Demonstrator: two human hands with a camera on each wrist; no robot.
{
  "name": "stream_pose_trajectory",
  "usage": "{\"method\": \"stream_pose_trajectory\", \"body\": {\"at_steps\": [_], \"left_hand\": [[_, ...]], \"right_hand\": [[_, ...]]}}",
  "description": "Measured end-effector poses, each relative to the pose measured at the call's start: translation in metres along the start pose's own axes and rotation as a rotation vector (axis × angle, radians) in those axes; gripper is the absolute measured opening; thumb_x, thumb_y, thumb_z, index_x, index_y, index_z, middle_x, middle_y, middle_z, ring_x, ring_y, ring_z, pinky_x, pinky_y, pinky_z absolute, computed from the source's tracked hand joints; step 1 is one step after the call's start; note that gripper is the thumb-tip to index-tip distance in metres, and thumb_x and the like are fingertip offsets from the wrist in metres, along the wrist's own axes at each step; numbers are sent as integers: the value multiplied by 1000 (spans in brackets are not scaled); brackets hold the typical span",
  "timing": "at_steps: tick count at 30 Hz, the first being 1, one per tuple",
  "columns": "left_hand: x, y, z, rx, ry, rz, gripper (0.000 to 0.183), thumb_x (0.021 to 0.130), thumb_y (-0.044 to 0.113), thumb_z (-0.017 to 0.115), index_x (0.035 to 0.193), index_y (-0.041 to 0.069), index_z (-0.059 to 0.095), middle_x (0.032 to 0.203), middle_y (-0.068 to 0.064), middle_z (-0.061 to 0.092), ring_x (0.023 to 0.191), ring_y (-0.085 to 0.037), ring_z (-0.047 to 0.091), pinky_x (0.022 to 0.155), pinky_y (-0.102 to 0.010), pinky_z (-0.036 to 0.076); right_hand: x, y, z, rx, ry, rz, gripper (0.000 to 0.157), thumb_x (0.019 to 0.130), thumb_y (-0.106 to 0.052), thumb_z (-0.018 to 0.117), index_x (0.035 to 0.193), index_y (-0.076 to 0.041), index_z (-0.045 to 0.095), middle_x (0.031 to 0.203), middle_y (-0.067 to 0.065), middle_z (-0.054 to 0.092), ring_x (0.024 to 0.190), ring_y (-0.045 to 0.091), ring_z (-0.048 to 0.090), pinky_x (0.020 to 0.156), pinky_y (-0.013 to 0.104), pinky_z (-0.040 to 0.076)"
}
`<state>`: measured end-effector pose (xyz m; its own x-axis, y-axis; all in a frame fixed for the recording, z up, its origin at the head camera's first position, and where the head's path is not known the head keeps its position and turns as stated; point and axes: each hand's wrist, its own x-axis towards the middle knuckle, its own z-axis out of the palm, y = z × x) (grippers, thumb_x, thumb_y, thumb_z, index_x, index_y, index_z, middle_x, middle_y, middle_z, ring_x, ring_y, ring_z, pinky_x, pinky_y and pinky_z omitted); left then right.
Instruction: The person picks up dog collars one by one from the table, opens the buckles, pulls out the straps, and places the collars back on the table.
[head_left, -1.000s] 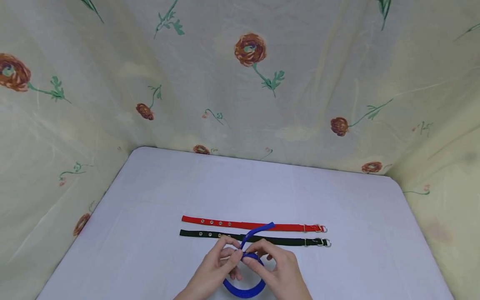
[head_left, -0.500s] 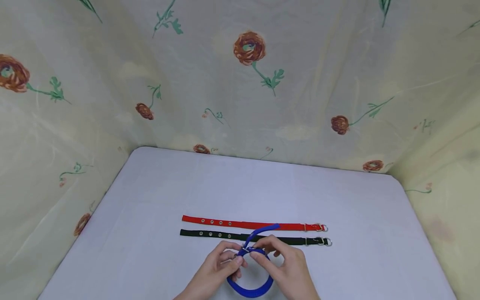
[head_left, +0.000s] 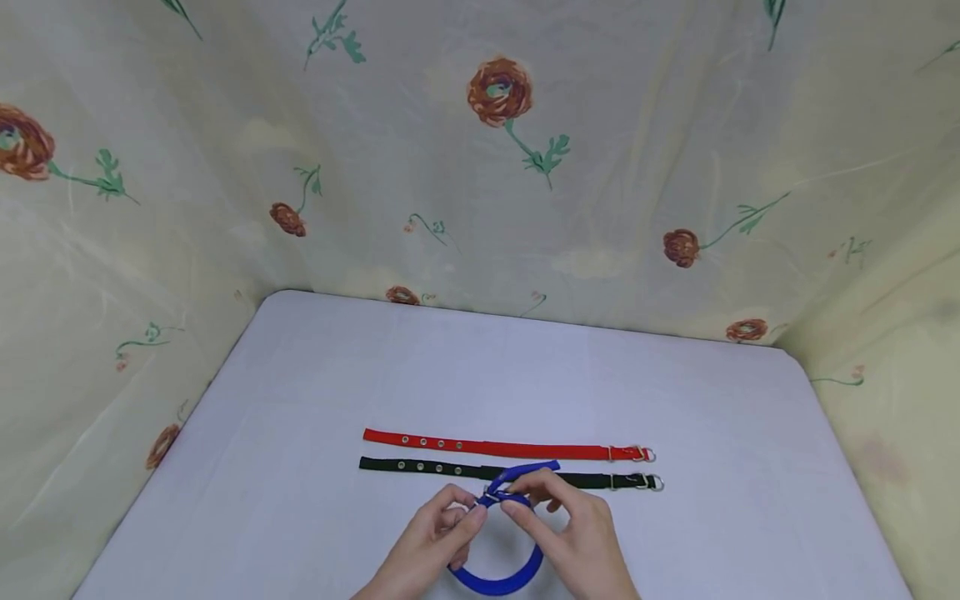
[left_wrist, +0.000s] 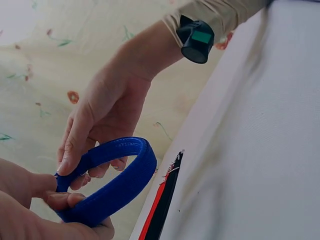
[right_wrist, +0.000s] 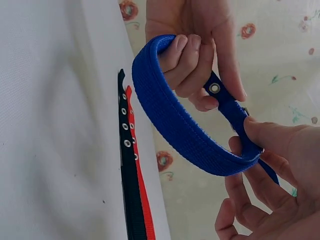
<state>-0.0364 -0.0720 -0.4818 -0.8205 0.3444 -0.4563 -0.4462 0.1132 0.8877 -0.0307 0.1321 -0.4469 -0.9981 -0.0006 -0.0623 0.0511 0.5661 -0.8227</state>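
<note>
A blue webbing collar is bent into a loop above the table, its free tail sticking out past the top toward the right. On the left, my left hand pinches the strap beside the metal buckle between thumb and fingers. My right hand grips the other side of that joint, thumb on the strap. In the right wrist view a metal eyelet shows on the blue strap close to the left thumb. Fingers partly cover the buckle. The left wrist view shows the loop between both hands.
A red collar and a black collar lie straight and roughly parallel on the white table, just beyond the hands. Their buckles and rings point right. Floral cloth hangs around the table's back and sides.
The blue collar and my right hand have shifted slightly right. The free tail has tipped lower toward the right, and more of the metal buckle shows between the hands.
</note>
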Motion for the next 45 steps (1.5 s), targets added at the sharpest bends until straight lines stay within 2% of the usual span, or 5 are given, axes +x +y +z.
{"method": "stream_pose_trajectory", "body": {"at_steps": [12, 19, 25, 37, 45], "left_hand": [[1, -5, 1, -15, -20, -53, 52, 103, 66, 60, 101, 14, 54, 64, 3, 48, 66, -16, 52, 68, -29, 44], [-4, 0, 0, 40, -71, 65, 42, 111, 49, 56, 117, 8, 59, 87, -5, 66, 79, -19, 63, 74, -30, 53], [-6, 2, -2, 11, -125, 83, 39, 113, 46, 52, 124, 8, 56, 93, -5, 65, 82, -19, 60, 75, -27, 51], [-6, 2, 2, 69, 35, 12, 51, 106, 60, 59, 101, 8, 58, 70, 3, 48, 67, -17, 46, 58, -26, 35], [-7, 3, 3, 45, 25, 2, 52, 105, 62, 59, 101, 10, 57, 72, 3, 49, 68, -16, 46, 57, -26, 35]], "right_hand": [[-3, -3, 1, 32, 20, 18, 14, 94, -35, 84, 103, -38, 74, 92, -23, 75, 90, 1, 64, 85, 30, 56], [-2, -1, 2, 11, -5, -14, 19, 93, -29, 86, 99, -41, 72, 88, -27, 73, 86, 0, 64, 81, 27, 54], [-3, 0, 3, 7, -49, -30, 16, 93, -32, 85, 99, -41, 73, 89, -27, 73, 84, -1, 64, 81, 26, 54], [-2, -4, 1, 21, 31, -50, 18, 92, -28, 87, 100, -38, 74, 90, -25, 75, 86, -1, 65, 81, 28, 56], [-1, -4, 1, 25, 32, -33, 20, 91, -28, 87, 97, -40, 73, 86, -27, 74, 84, -1, 65, 80, 29, 55]]}}
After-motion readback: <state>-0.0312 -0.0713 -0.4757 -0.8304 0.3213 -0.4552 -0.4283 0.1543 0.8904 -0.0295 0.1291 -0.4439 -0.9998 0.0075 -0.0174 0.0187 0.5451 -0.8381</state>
